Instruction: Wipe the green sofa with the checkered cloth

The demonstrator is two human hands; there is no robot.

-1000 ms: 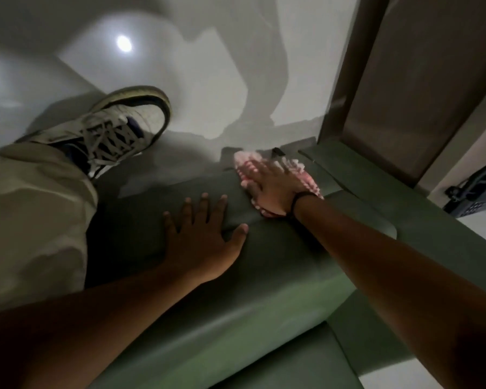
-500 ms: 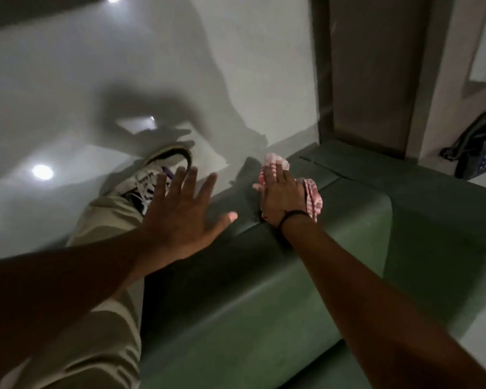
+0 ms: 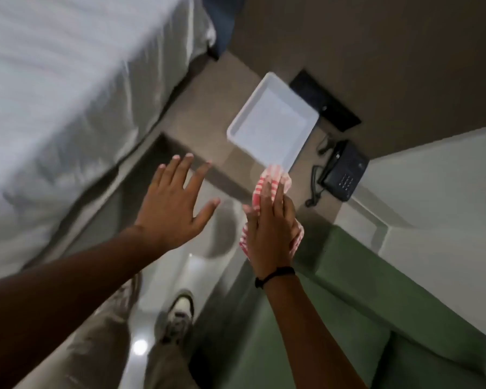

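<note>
- Bed [image 3: 54, 88], white cover, fills the far left, well left of the tray; blurred.
- Left hand [image 3: 174, 203] is raised, palm down, left of the tray and nearer the camera; its fingers [image 3: 181, 171] are spread wide and hold nothing.
- Trouser leg and shoe [image 3: 178, 313] on the glossy floor [image 3: 208, 276], below the left hand, far nearer than the tray.
- White tray [image 3: 272, 124] lies on the brown desk [image 3: 197, 116], a dark flat item just right of it.
- Right hand [image 3: 272, 234], black band at the wrist, sits just below the tray's near corner; fingers are flat and close together, pressing the checkered cloth [image 3: 270, 178] under the palm. The cloth's top edge overlaps the tray corner in view; contact cannot be told.
- Dark telephone [image 3: 345, 169] on the desk, right of the tray.
- Green sofa [image 3: 348, 304] lies lower right of the tray, beneath the right forearm; the cloth appears clear of it.
</note>
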